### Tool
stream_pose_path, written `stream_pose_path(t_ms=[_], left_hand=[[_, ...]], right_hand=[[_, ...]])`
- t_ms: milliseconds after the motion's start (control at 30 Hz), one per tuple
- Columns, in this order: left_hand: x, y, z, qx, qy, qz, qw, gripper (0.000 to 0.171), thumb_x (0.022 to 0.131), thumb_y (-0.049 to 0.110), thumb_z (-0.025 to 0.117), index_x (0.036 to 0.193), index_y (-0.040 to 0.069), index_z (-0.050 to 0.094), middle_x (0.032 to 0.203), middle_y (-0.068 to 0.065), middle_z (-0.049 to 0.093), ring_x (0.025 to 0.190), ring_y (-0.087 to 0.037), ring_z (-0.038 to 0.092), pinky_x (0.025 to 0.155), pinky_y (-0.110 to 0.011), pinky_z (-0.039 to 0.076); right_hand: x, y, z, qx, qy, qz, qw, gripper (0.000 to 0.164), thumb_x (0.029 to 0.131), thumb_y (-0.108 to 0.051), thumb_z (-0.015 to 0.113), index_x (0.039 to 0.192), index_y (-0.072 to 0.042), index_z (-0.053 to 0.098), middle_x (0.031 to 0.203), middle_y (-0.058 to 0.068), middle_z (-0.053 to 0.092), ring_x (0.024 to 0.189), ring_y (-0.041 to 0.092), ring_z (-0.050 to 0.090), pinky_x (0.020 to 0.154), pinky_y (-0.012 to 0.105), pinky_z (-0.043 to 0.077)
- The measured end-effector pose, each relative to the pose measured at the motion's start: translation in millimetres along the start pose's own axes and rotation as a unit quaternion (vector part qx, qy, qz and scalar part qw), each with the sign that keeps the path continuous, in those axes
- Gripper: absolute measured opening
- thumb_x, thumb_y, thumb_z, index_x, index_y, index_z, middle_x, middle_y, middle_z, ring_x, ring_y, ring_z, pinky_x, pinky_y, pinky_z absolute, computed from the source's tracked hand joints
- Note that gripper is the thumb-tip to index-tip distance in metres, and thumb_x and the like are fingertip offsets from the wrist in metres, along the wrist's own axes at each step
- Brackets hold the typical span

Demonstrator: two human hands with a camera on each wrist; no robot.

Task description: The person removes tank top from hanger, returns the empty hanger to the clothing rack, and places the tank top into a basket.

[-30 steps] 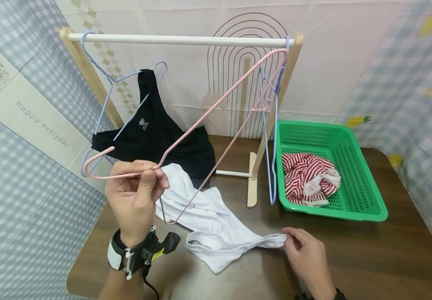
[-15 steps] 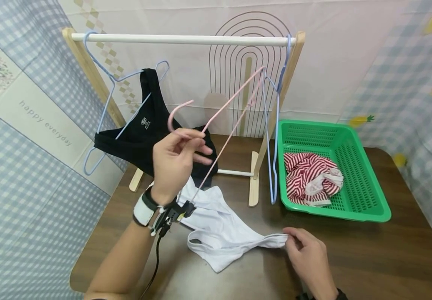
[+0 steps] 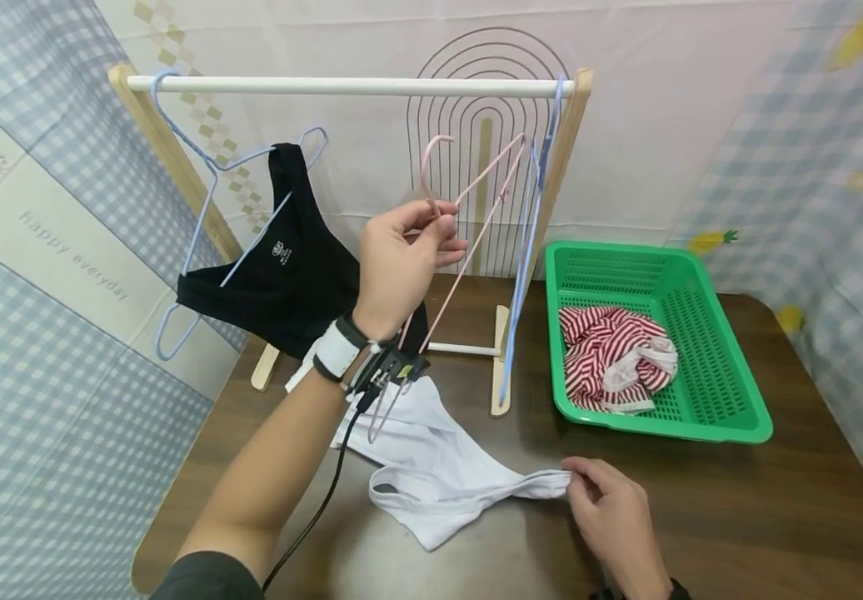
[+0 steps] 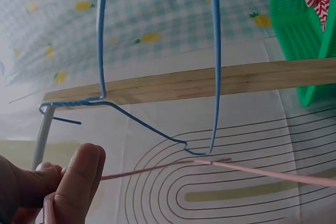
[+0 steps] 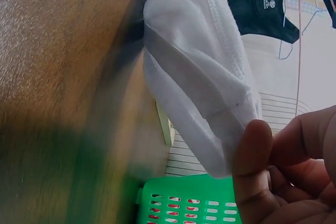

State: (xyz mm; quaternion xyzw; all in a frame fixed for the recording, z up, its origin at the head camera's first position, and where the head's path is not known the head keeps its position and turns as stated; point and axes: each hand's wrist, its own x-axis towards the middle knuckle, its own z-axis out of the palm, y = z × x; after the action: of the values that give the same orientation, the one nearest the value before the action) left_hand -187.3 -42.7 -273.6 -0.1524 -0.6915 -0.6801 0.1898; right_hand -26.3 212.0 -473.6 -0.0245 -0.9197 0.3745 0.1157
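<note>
My left hand (image 3: 405,262) pinches a pink hanger (image 3: 489,170) just below its hook, between thumb and fingers. The hook points up, close under the rail, and the hanger's far corner overlaps an empty blue hanger (image 4: 217,51). On the table lies a white sleeveless top (image 3: 446,437), partly hidden behind the left wrist and the pink hanger. My right hand (image 3: 617,517) pinches the end of its strap (image 5: 231,114) between thumb and fingers, at the table's front. In the right wrist view, the strap loops down to the fingertips.
A wooden rack with a white rail (image 3: 349,85) stands at the back. A black tank top (image 3: 304,267) hangs at its left on a blue hanger (image 3: 207,196). To the right, a green basket (image 3: 731,358) holds a red-and-white striped garment (image 3: 604,354).
My left hand has moved right and up with the pink hanger, turning its hook upright. The blue hanger at the right has swung. My right hand stays on the strap.
</note>
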Motion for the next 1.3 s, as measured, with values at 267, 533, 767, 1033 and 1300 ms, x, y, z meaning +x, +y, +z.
stream_pose_path(t_ms=[267,533,767,1033,1300], left_hand=[[18.3,7.6,13.5,0.033,-0.018,-0.019,0.9991,0.018,0.1,0.005,0.067,0.113,-0.004,0.075,0.101,-0.023,0.076,0.079,-0.018,0.078,0.074,-0.029,0.064],[37.8,29.3,31.8,0.085,-0.063,-0.014,0.9943,0.019,0.101,0.009,0.067,0.114,-0.001,0.077,0.101,-0.017,0.077,0.084,-0.019,0.078,0.075,-0.023,0.063],[49.3,46.7,41.8,0.117,-0.074,-0.005,0.9904,0.023,0.103,0.007,0.063,0.12,-0.003,0.074,0.105,-0.016,0.078,0.088,-0.017,0.078,0.077,-0.019,0.062],[59.2,51.0,52.2,0.156,-0.127,-0.032,0.9789,0.024,0.105,0.008,0.058,0.121,-0.001,0.074,0.105,-0.015,0.078,0.087,-0.017,0.077,0.076,-0.018,0.061],[61.7,42.0,53.5,0.245,-0.152,-0.009,0.9574,0.024,0.106,0.015,0.059,0.121,0.008,0.076,0.092,-0.005,0.073,0.071,-0.011,0.064,0.062,-0.021,0.053]], right_hand=[[-2,3,2,0.004,0.024,-0.023,0.999,0.024,0.084,0.008,0.067,0.092,-0.011,0.079,0.082,-0.004,0.07,0.069,0.0,0.052,0.062,0.01,0.039],[-1,3,0,-0.004,0.017,-0.014,1.0,0.022,0.085,0.006,0.066,0.092,-0.011,0.079,0.082,-0.003,0.07,0.068,0.002,0.052,0.061,0.012,0.041],[-1,4,0,0.004,0.018,-0.019,1.0,0.024,0.085,0.007,0.065,0.093,-0.01,0.079,0.084,-0.002,0.072,0.068,0.001,0.052,0.061,0.012,0.04],[-2,4,0,-0.004,0.017,-0.009,1.0,0.023,0.085,0.006,0.066,0.093,-0.011,0.08,0.083,-0.003,0.07,0.069,0.001,0.052,0.061,0.013,0.042],[-2,3,0,-0.005,0.014,-0.009,1.0,0.023,0.085,0.006,0.066,0.093,-0.01,0.08,0.083,-0.002,0.07,0.068,0.001,0.052,0.061,0.015,0.043]])
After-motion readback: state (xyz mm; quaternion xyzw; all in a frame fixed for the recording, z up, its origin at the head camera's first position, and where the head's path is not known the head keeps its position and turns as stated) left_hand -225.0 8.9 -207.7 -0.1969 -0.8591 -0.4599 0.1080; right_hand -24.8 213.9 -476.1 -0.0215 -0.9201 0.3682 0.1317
